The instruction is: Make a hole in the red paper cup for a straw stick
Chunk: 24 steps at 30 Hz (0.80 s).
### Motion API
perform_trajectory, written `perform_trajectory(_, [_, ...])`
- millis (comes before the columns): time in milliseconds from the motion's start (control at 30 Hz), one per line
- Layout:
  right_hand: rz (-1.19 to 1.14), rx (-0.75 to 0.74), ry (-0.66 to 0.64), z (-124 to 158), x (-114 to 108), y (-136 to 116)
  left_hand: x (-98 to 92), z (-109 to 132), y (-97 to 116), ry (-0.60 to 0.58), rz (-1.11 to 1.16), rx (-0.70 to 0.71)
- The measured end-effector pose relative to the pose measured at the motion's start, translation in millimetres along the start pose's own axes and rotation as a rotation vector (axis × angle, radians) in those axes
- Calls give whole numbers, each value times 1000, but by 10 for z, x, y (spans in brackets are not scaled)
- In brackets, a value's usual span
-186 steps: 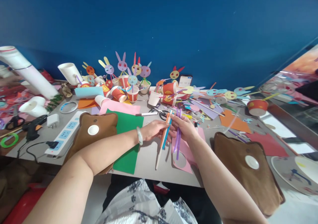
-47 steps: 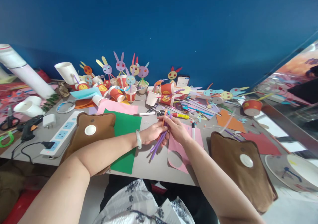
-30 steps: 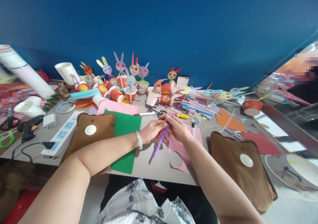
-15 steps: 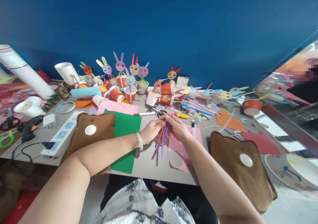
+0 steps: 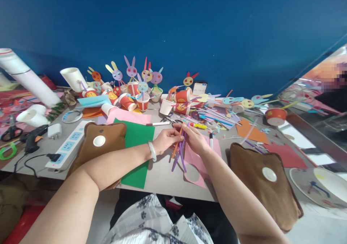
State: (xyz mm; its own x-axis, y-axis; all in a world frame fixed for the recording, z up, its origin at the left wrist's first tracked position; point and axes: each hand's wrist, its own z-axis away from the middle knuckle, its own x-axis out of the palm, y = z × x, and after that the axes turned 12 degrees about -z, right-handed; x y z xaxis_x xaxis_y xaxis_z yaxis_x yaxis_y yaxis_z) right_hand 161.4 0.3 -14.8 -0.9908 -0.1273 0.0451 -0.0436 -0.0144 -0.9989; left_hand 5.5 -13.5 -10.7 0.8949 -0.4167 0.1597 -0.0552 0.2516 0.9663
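Over the middle of the table, my left hand (image 5: 166, 142) and my right hand (image 5: 195, 139) are close together, fingers pinched. An orange pipe cleaner (image 5: 175, 151) is between the fingertips of my left hand. From my right hand hang purple pipe cleaners (image 5: 181, 157), their lower ends spread apart. Fingers partly hide the upper ends. Below my right hand lies a pink paper sheet (image 5: 202, 177) with a round hole cut in it. A green sheet (image 5: 135, 175) lies under my left forearm.
Paper cups with paper rabbit heads (image 5: 142, 87) line the blue wall. Scissors (image 5: 177, 121), a capped marker (image 5: 211, 140) and a white marker (image 5: 158, 123) lie near my hands. Brown pouches (image 5: 260, 197) lie on both sides. A power strip (image 5: 67, 146) and glue gun (image 5: 32, 139) are left.
My left hand has drawn slightly left and down with the orange pipe cleaner, parting it from the purple ones. The purple ends have swung a little right.
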Motion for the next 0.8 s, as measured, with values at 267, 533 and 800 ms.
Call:
perform_trajectory(267, [-89,0,26,-36,1,-71,-6,-29,91,69,119,-67])
perform_trajectory(533, [-26,35,-12,54,24,-162,11,55,163,-62,17,-86])
perform_trajectory(800, [-40,-83,-24,14,-18,-56,58,69,114,-77,-42,-71])
